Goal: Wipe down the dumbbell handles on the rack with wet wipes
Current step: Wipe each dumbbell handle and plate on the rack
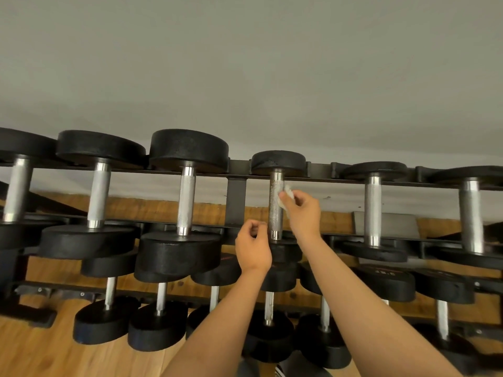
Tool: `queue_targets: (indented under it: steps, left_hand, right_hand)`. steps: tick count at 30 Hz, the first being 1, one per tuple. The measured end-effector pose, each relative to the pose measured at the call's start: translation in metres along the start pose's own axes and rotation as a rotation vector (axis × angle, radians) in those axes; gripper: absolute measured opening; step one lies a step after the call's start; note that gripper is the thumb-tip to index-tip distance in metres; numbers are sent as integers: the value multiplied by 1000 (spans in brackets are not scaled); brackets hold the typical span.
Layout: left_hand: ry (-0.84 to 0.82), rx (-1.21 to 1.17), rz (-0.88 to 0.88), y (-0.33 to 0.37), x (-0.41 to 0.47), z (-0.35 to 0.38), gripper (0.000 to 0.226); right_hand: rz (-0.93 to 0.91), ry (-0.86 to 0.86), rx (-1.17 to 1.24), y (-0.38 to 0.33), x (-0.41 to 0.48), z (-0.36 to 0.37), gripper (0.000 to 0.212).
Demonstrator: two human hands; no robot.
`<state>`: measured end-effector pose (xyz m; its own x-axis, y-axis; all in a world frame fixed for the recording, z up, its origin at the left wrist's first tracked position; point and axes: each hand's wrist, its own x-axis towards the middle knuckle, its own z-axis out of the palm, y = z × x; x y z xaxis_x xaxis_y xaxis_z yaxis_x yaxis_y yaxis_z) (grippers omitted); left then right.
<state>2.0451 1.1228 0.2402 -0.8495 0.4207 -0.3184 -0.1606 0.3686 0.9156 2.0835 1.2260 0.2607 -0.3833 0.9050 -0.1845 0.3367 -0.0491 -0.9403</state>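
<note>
The right grip [302,213] pinches a crumpled white wet wipe [286,195] between thumb and fingertips and presses it against the right side of a knurled, speckled dumbbell handle [276,210]. That handle stands just right of the rack's dark upright post [236,202], in the upper row, and the wipe touches it in its upper half. The dumbbell's rear black head [278,162] rests on the back rail to the right of the post, while its near head is mostly hidden behind the two wrists.

The left grip [253,248] hovers just below and right of the post's foot, close to the lower end of the same handle but not touching it. Its fingers are curled in toward the thumb, and nothing shows inside them.

Left of the post, three larger dumbbells [186,197] sit with cleaner silver handles; farther right of it are two more [373,208]. Below the post, a lower row of smaller dumbbells [160,300] rests above the wooden floor [40,357]. A grey wall [245,63] rises behind the rack.
</note>
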Motion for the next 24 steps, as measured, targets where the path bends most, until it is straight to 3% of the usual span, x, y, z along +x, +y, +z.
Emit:
queue_targets:
  steps: [6, 9, 11, 15, 20, 22, 24]
  left_hand:
    - [-106, -5, -57, 5, 0, -6, 17]
    - [-246, -58, -50, 13, 3, -21, 11]
    - [-330, -128, -25, 22, 4, -35, 17]
    - [-494, -176, 15, 38, 7, -57, 20]
    - [-453, -177, -36, 47, 13, -71, 11]
    - [-371, -234, -98, 48, 17, -74, 11]
    - [-262, -166, -40, 46, 20, -75, 9]
  right_hand:
    - [-25, -258, -369, 9, -43, -31, 17]
    - [49, -365, -89, -11, -48, -47, 7]
    - [131, -385, 113, -21, -49, -47, 16]
    - [144, -440, 171, -26, -55, -32, 19]
    - [174, -360, 175, -17, -54, -22, 21]
    - [123, -206, 125, -12, -49, -18, 26]
    - [84, -18, 89, -10, -47, -9, 29]
